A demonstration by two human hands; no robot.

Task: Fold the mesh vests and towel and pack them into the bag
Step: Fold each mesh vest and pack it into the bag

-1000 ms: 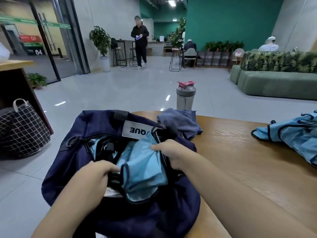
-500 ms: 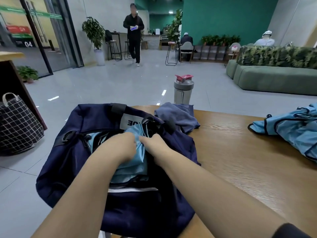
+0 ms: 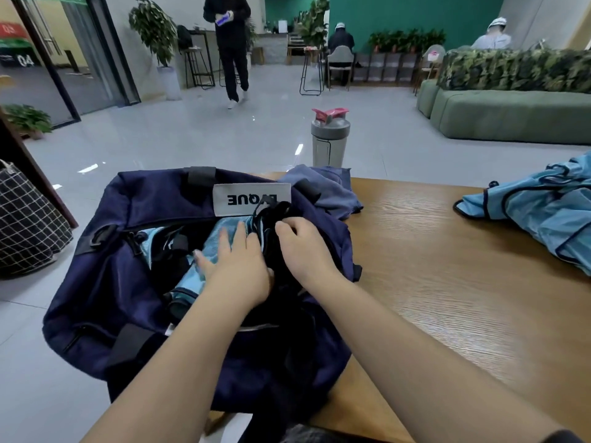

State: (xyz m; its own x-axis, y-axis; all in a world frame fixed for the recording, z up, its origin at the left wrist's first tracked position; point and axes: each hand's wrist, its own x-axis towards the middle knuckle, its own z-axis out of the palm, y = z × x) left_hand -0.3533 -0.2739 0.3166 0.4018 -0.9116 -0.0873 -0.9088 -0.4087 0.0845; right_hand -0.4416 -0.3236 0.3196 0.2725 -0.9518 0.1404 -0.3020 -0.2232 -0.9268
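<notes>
Vest point(image 3: 220, 238) lies inside open bag point(image 3: 128, 251); left hand point(image 3: 238, 266) presses it, fingers straight. Right hand point(image 3: 303, 247), fingers curled, grips the bag's black strap point(image 3: 278, 212).

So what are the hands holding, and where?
Left hand presses flat on the blue vest in the bag. Right hand grips the bag's dark opening edge.
</notes>
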